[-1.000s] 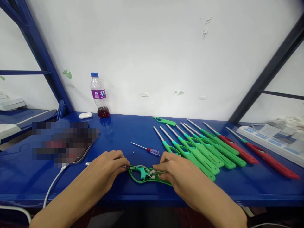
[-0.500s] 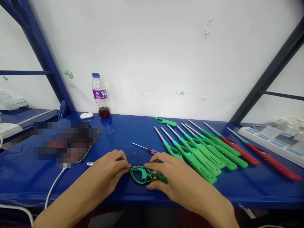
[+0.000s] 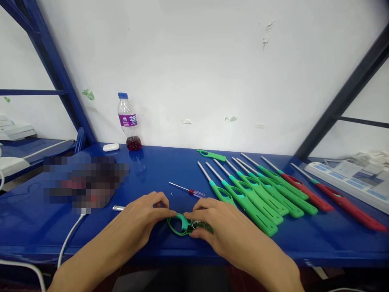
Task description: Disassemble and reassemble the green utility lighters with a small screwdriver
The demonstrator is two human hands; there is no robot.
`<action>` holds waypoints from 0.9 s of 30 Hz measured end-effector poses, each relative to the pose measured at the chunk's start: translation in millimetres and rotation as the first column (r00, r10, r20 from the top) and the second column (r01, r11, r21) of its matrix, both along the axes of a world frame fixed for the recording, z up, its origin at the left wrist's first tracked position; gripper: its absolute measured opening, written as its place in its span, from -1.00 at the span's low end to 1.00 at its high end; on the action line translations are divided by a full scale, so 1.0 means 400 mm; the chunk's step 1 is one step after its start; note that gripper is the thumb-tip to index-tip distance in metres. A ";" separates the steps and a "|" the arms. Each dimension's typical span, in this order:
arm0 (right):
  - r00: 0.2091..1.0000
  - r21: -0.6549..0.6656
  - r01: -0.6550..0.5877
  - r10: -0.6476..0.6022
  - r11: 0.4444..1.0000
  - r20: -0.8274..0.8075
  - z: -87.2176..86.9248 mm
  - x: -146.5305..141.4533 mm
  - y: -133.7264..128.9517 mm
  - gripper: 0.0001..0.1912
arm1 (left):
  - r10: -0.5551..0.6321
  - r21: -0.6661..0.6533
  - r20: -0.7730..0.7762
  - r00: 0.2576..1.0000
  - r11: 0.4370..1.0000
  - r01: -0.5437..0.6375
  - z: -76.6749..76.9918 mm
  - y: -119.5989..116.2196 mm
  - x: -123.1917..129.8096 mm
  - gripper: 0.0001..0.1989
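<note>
An opened green lighter body [image 3: 180, 232] lies near the table's front edge, its teal trigger and some inner parts showing. My left hand [image 3: 148, 213] pinches the upper rim of its loop with closed fingers. Round the handle end my right hand [image 3: 206, 223] is closed, hiding much of it. The lighter's metal tube tip [image 3: 118, 208] sticks out to the left from behind my left hand. Just beyond my hands lie a screwdriver [image 3: 197, 193] with a clear and red handle and a tiny metal piece [image 3: 172, 194].
Several green lighters [image 3: 258, 207] and two red lighters [image 3: 349, 207] lie in a row at the right, beside a white power strip [image 3: 349, 182]. A green shell [image 3: 212, 155] lies behind them. A bottle [image 3: 129, 121], a white case [image 3: 111, 147] and a blurred object [image 3: 97, 182] are at the left.
My left hand has moved slightly right along the loop's rim, closer to my right hand. More of the metal tube tip shows. My right fingers have closed in a little around the handle.
</note>
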State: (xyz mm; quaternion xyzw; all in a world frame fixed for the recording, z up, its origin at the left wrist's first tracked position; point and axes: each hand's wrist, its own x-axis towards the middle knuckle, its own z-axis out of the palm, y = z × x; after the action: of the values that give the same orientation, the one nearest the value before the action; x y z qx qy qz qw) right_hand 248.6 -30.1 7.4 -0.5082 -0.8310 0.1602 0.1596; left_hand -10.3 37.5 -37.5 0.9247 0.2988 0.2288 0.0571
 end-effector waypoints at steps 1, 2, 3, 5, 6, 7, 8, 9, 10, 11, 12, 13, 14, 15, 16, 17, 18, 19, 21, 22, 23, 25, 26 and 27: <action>1.000 -0.004 -0.001 0.001 1.000 -0.010 -0.001 0.000 0.001 -0.61 | -0.005 -0.003 0.006 1.000 1.000 0.005 0.002 0.001 0.001 -0.46; 1.000 -0.011 -0.002 0.002 1.000 -0.021 -0.002 0.001 0.001 -0.61 | -0.007 -0.006 0.011 1.000 1.000 0.007 0.004 0.001 0.001 -0.47; 1.000 -0.020 -0.005 0.004 1.000 -0.031 -0.003 0.002 0.002 -0.63 | -0.005 -0.013 0.012 1.000 1.000 0.006 0.006 0.001 0.001 -0.49; 0.999 -0.036 -0.012 0.010 0.999 -0.049 -0.004 0.004 0.002 -0.71 | 0.002 -0.028 0.008 1.000 1.000 -0.002 0.006 0.000 -0.001 -0.52; 0.998 -0.041 -0.014 0.012 0.999 -0.055 -0.003 0.005 0.002 -0.75 | 0.005 -0.032 0.008 1.000 0.999 -0.005 0.006 -0.001 -0.003 -0.52; 0.998 -0.044 -0.017 0.014 0.999 -0.060 -0.003 0.006 0.002 -0.80 | 0.010 -0.032 0.008 1.000 0.999 -0.010 0.005 -0.001 -0.004 -0.52; 0.998 -0.045 -0.019 0.017 0.999 -0.064 -0.001 0.006 0.002 -0.83 | 0.011 -0.031 0.010 1.000 0.999 -0.011 0.003 -0.002 -0.006 -0.52; 0.998 -0.044 -0.019 0.016 0.999 -0.065 0.001 0.006 0.002 -0.86 | 0.010 -0.030 0.011 1.000 1.000 -0.010 0.003 -0.003 -0.006 -0.51; 0.998 -0.043 -0.017 0.014 0.999 -0.063 0.003 0.005 0.002 -0.87 | 0.011 -0.029 0.013 1.000 1.000 -0.010 0.002 -0.003 -0.006 -0.51; 0.998 -0.040 -0.015 0.012 0.999 -0.058 0.005 0.003 0.003 -0.88 | 0.014 -0.035 0.010 1.000 0.999 -0.013 0.002 -0.003 -0.006 -0.51; 0.999 -0.036 -0.014 0.012 0.999 -0.048 0.008 0.002 0.003 -0.88 | 0.021 -0.044 0.005 1.000 0.999 -0.021 0.003 -0.003 -0.005 -0.51; 0.999 -0.029 -0.015 0.014 0.999 -0.035 0.010 0.000 0.004 -0.88 | 0.027 -0.053 -0.001 1.000 0.998 -0.027 0.004 -0.003 -0.004 -0.52; 1.000 -0.019 -0.019 0.018 1.000 -0.020 0.011 0.000 0.004 -0.87 | 0.032 -0.060 -0.003 0.999 0.998 -0.032 0.005 -0.003 -0.003 -0.52; 1.000 -0.009 -0.024 0.024 1.000 -0.004 0.012 0.000 0.005 -0.86 | 0.036 -0.065 -0.002 0.999 0.997 -0.036 0.006 -0.003 -0.002 -0.52; 1.000 -0.001 -0.026 0.026 1.000 0.011 0.013 0.001 0.005 -0.84 | 0.037 -0.067 0.000 0.999 0.997 -0.037 0.007 -0.002 -0.001 -0.52; 0.999 0.005 -0.024 0.024 1.000 0.025 0.014 0.004 0.005 -0.80 | 0.035 -0.067 0.003 0.999 0.997 -0.035 0.008 -0.002 0.000 -0.52; 0.999 0.013 -0.017 0.016 1.000 0.033 0.015 0.009 0.005 -0.75 | 0.033 -0.067 0.006 0.999 0.997 -0.032 0.009 -0.002 0.000 -0.52; 0.999 0.022 -0.004 0.003 1.000 0.035 0.016 0.015 0.005 -0.69 | 0.031 -0.070 0.006 0.999 0.997 -0.031 0.009 -0.003 0.000 -0.52; 0.999 0.046 0.031 -0.033 0.998 0.031 0.019 0.031 0.002 -0.61 | 0.036 -0.085 0.006 0.999 0.996 -0.036 0.012 -0.005 0.001 -0.53; 0.999 0.057 0.044 -0.046 0.997 0.027 0.020 0.040 0.001 -0.62 | 0.038 -0.094 0.007 0.999 0.995 -0.038 0.013 -0.007 0.002 -0.53; 0.998 0.064 0.051 -0.053 0.997 0.025 0.022 0.049 0.000 -0.66 | 0.042 -0.101 0.006 0.999 0.994 -0.041 0.014 -0.008 0.003 -0.53; 0.998 0.061 0.045 -0.047 0.997 0.028 0.025 0.063 -0.002 -0.76 | 0.055 -0.106 -0.001 0.999 0.993 -0.054 0.016 -0.010 0.004 -0.53; 0.999 0.057 0.036 -0.038 0.998 0.031 0.026 0.068 -0.001 -0.76 | 0.063 -0.105 -0.007 0.998 0.992 -0.063 0.017 -0.010 0.004 -0.52; 0.999 0.054 0.028 -0.030 0.998 0.034 0.026 0.071 -0.001 -0.75 | 0.068 -0.102 -0.012 0.998 0.992 -0.069 0.016 -0.010 0.004 -0.52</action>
State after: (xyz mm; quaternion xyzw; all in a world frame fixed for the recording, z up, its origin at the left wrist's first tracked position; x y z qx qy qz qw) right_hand 277.1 -30.3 17.9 -0.5184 -0.8302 0.1269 0.1610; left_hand -8.9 33.7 -30.9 0.9107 0.3420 0.2109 0.0955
